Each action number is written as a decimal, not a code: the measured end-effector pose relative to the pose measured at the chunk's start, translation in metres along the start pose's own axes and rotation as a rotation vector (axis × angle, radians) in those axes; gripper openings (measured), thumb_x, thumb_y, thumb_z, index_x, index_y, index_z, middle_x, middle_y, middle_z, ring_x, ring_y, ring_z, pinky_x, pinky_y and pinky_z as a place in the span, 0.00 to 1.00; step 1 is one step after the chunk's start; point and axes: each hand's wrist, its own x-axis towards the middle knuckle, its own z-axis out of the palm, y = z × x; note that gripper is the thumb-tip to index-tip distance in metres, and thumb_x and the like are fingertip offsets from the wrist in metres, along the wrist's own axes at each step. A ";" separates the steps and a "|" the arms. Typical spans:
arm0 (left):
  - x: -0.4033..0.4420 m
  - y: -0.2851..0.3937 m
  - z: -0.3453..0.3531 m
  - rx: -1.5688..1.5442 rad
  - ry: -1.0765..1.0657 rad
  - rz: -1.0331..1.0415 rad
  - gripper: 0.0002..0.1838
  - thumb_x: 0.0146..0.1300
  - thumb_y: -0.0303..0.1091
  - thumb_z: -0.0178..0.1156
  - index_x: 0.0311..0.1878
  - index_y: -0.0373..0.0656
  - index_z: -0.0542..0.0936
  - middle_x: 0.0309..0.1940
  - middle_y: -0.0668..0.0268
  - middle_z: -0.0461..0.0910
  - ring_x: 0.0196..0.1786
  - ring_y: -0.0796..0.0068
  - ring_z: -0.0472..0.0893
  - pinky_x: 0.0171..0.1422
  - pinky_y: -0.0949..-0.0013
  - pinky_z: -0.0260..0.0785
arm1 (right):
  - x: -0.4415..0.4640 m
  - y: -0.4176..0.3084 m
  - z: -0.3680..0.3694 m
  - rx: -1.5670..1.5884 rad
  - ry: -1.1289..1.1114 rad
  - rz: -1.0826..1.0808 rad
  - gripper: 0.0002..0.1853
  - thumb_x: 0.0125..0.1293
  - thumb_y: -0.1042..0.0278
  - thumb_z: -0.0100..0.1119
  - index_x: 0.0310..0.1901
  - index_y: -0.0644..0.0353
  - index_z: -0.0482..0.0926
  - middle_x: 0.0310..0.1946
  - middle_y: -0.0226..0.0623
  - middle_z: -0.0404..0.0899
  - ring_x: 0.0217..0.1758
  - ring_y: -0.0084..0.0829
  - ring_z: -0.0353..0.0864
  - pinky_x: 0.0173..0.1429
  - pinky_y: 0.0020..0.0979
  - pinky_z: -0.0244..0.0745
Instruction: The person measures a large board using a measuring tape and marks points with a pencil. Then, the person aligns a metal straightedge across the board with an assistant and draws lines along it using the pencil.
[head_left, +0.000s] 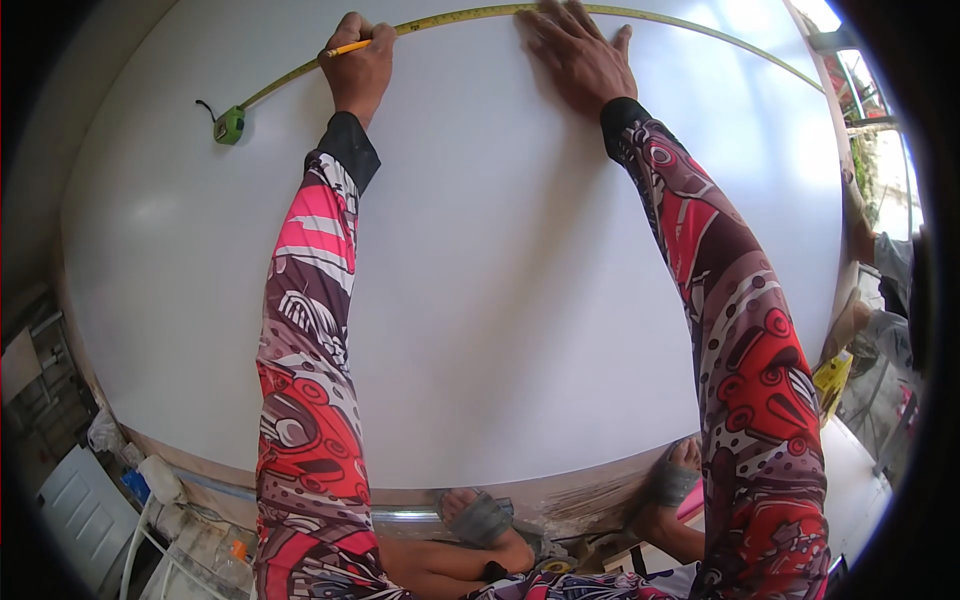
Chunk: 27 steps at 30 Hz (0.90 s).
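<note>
A large glossy white sheet lies flat before me. Across its far part runs the yellow blade of a tape measure, pulled out from a green case at the left and curving to the right edge. My left hand is closed around a yellow-orange pencil, just beside the blade; the pencil's tip is hidden by the fingers. Farther right, my right hand lies with spread fingers on the sheet, its fingertips at the blade near the top of the view.
Below the sheet's near edge show two feet in grey sandals. A white plastic chair stands at lower left. Along the right side are a yellow bag and plastic bags.
</note>
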 end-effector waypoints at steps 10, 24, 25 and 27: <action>0.000 0.001 0.000 -0.001 0.002 0.017 0.14 0.63 0.33 0.62 0.26 0.41 0.69 0.18 0.64 0.74 0.22 0.64 0.73 0.35 0.60 0.74 | 0.009 -0.002 -0.064 0.429 -0.277 0.097 0.28 0.83 0.44 0.43 0.80 0.36 0.66 0.86 0.30 0.53 0.90 0.42 0.44 0.81 0.81 0.33; -0.003 0.006 -0.009 -0.159 0.098 -0.149 0.16 0.70 0.39 0.63 0.28 0.43 0.73 0.20 0.64 0.78 0.24 0.68 0.77 0.37 0.64 0.75 | 0.005 -0.004 0.002 -0.006 -0.062 0.030 0.28 0.85 0.43 0.38 0.81 0.36 0.64 0.87 0.28 0.49 0.91 0.39 0.40 0.84 0.78 0.30; -0.006 0.009 -0.016 -0.243 0.127 -0.208 0.17 0.73 0.41 0.64 0.30 0.43 0.76 0.21 0.65 0.79 0.24 0.68 0.79 0.37 0.64 0.75 | 0.008 -0.003 -0.016 0.130 -0.153 0.055 0.28 0.85 0.43 0.37 0.81 0.36 0.64 0.87 0.28 0.49 0.91 0.38 0.40 0.84 0.78 0.30; -0.008 0.005 -0.040 -0.042 0.160 -0.108 0.15 0.74 0.47 0.65 0.37 0.44 0.82 0.26 0.65 0.84 0.30 0.70 0.82 0.40 0.68 0.75 | 0.013 -0.004 -0.069 0.403 -0.338 0.107 0.28 0.85 0.42 0.37 0.81 0.37 0.64 0.87 0.29 0.49 0.91 0.38 0.40 0.84 0.78 0.29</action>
